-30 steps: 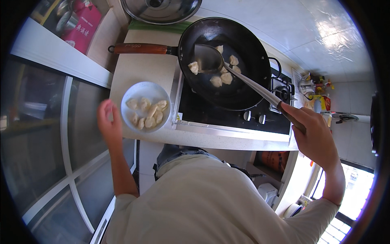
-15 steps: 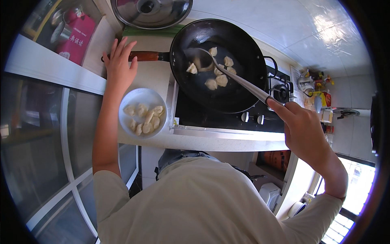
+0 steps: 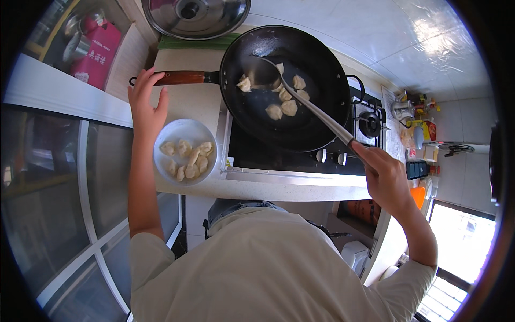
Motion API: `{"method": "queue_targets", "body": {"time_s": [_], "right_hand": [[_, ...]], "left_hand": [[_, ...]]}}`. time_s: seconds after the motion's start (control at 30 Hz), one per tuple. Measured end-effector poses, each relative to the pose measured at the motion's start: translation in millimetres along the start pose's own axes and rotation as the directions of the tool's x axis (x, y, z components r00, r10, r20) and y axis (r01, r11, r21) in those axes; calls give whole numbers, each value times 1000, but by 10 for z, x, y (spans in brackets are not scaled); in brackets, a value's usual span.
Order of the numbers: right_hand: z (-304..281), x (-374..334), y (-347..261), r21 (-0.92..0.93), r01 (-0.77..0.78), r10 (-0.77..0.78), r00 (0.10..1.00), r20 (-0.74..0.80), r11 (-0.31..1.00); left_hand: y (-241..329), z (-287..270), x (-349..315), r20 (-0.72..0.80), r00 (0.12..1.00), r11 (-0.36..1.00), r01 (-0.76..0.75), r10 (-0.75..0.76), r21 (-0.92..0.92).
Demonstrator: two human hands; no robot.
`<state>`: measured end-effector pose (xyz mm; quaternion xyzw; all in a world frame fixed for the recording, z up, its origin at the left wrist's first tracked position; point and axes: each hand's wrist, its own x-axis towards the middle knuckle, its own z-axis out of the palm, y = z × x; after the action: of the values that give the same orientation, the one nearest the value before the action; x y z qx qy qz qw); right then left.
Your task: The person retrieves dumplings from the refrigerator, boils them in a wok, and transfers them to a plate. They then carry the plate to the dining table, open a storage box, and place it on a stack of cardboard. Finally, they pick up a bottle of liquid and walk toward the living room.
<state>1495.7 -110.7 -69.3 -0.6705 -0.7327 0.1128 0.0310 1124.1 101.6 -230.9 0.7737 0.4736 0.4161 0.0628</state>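
A black wok (image 3: 322, 80) stands on the stove with water and several pale dumplings (image 3: 289, 108) in it. My right hand (image 3: 387, 180) is closed round the handle end of a long steel ladle (image 3: 328, 119), whose blurred, rounded head is down in the wok among the dumplings. At the outer end of the wok's wooden handle (image 3: 185, 78) is my left hand (image 3: 147, 104). Its fingers reach over the handle, thumb held apart, not wrapped round it. Beside the wok, below the handle, a white bowl (image 3: 185, 126) holds several more dumplings.
A lid (image 3: 214, 27) with a dark knob lies behind the wok. At right are a second burner (image 3: 370, 124), jars and bottles by the wall, and an orange container (image 3: 417, 196). Stove knobs (image 3: 321, 155) line the front. Glass-panelled doors (image 3: 45, 188) stand at left.
My right hand has shifted left and down with the ladle, its head still in the wok. My left hand has slid toward the handle's outer end, its fingers drawing closer together.
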Motion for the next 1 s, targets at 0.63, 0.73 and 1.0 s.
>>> {"method": "queue_targets", "body": {"time_s": [0.63,0.73,1.0], "right_hand": [[-285,-736,15,208,-427,407,904,133,880],[-725,-506,162,256,-561,464,813,352,788],[-1236,455,47,95,-756,567,561,603,647]], "left_hand": [[19,-539,-1215,-70,930,925,347,-361,-157],[-148,-529,-1539,-118,826,810,495,-551,-316],[-113,-645,-2109,67,659,575,697,-749,-429]]}}
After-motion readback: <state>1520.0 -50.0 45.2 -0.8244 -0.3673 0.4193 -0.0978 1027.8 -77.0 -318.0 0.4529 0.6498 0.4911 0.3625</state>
